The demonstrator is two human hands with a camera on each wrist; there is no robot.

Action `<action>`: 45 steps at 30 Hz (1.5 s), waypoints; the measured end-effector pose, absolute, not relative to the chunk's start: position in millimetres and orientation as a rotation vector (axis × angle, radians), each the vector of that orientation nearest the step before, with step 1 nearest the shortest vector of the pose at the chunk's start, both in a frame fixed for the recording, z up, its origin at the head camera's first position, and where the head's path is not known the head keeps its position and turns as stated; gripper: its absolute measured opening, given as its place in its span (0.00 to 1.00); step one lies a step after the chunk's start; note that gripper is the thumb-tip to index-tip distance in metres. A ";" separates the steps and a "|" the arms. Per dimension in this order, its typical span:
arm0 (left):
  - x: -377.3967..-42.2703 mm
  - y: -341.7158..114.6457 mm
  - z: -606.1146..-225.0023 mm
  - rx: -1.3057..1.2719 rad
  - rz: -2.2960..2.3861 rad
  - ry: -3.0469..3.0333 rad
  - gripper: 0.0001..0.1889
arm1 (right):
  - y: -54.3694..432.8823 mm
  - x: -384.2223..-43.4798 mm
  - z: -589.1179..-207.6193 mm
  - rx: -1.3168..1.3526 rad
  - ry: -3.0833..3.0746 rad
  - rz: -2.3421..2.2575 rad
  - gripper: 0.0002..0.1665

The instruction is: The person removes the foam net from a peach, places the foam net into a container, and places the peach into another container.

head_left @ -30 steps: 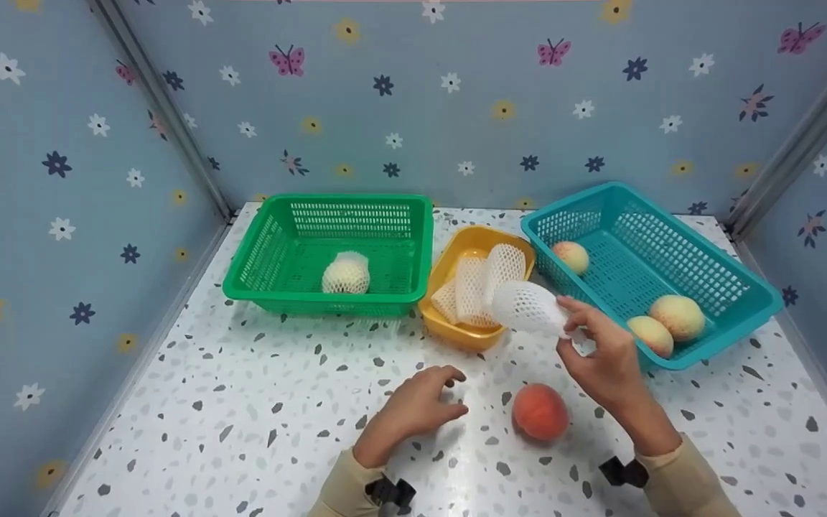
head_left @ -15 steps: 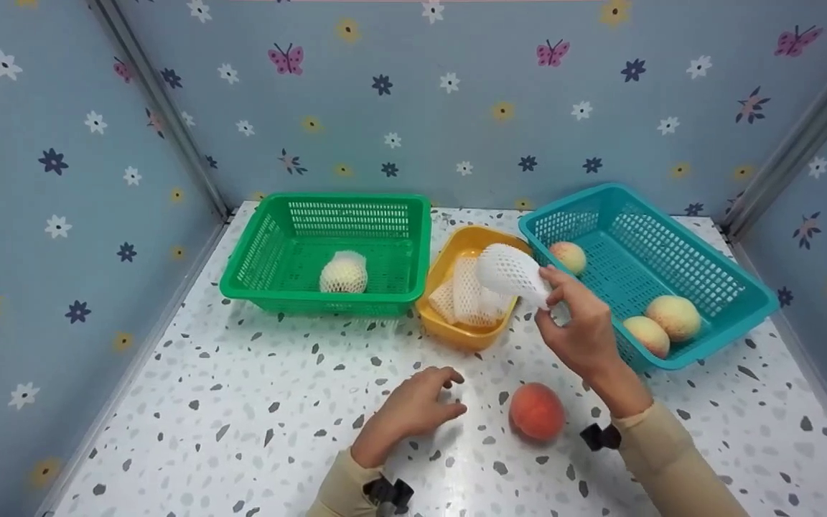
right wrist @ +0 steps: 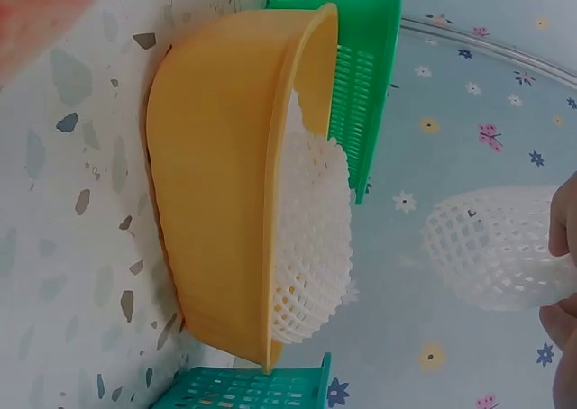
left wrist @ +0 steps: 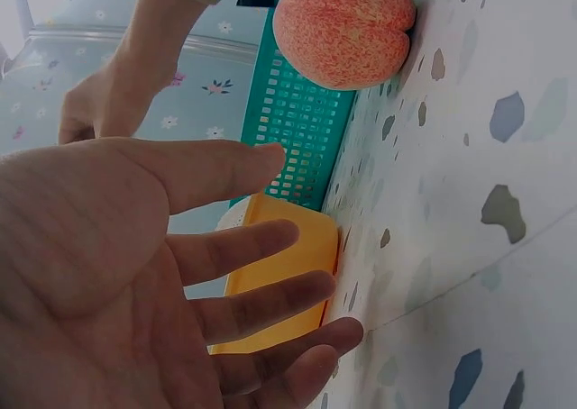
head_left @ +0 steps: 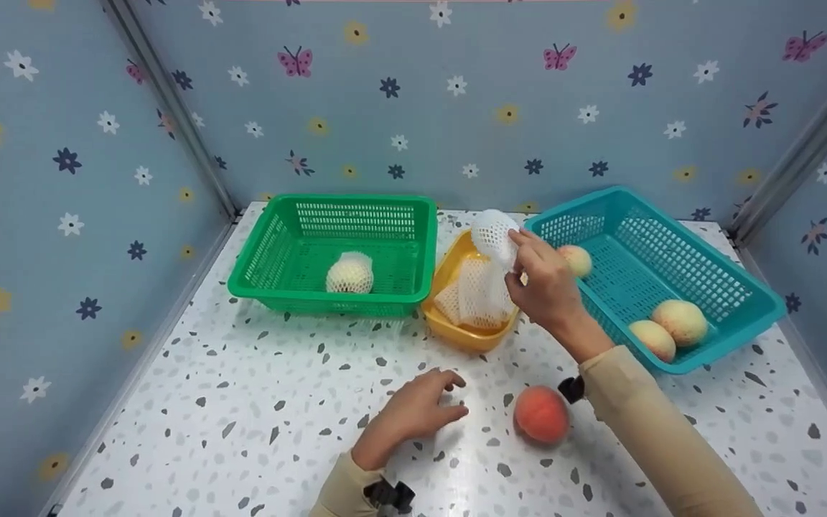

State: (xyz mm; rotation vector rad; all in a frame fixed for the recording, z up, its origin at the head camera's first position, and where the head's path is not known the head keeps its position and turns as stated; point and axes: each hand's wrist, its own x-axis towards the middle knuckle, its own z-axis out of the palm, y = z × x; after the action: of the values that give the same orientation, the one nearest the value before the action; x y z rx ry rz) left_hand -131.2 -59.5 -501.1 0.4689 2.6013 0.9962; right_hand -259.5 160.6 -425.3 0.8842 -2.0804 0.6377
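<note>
Pinching one end of a white net, right hand is raised over the far part of the yellow tub. Grip is thumb against fingertips. Net reaches out left of those fingers, apart from the tub. Other nets lie heaped in the tub, lower and nearer the person than the gripping fingers.

Left hand: low over the speckled table, fingers loosely bent and parted, thumb standing away from them. Red peach sits on the table to the right of the left thumb, near but not touching; right forearm passes beyond it.

Teal basket, right of the gripping fingers: three pale peaches, one just beside the right knuckles and partly hidden by them, two farther right and nearer the person. Green basket, beyond and left of the left fingers: one netted fruit toward its near side.

Tan sleeves on both arms; flowered wall beyond both hands.
</note>
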 end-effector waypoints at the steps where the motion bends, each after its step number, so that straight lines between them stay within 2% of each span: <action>1: -131.0 -59.7 -501.2 0.468 0.997 2.599 0.20 | 158.4 -262.1 -425.4 0.890 -2.089 0.624 0.16; 7: -129.7 -61.5 -500.5 0.442 1.014 2.571 0.20 | 144.1 -275.6 -432.5 0.900 -2.182 0.586 0.16; 15: -128.0 -65.0 -498.8 0.470 1.021 2.575 0.20 | 130.9 -284.4 -441.7 0.980 -2.514 0.350 0.06; 26: -130.7 -65.0 -504.3 0.523 0.981 2.544 0.19 | 120.5 -287.5 -455.8 1.108 -2.788 0.226 0.12; 33: -132.3 -65.0 -503.6 0.510 1.000 2.543 0.19 | 111.9 -289.2 -457.5 1.023 -2.986 0.139 0.15; 45: -133.2 -64.2 -504.8 0.522 0.993 2.546 0.19 | 108.3 -288.5 -463.8 1.043 -3.186 0.140 0.11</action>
State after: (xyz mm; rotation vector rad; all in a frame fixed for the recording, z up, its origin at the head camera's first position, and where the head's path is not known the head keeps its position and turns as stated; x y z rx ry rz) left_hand -133.2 -64.2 -504.8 0.5220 2.5460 0.9933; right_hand -288.5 108.3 -463.8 1.0430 -3.1863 0.1396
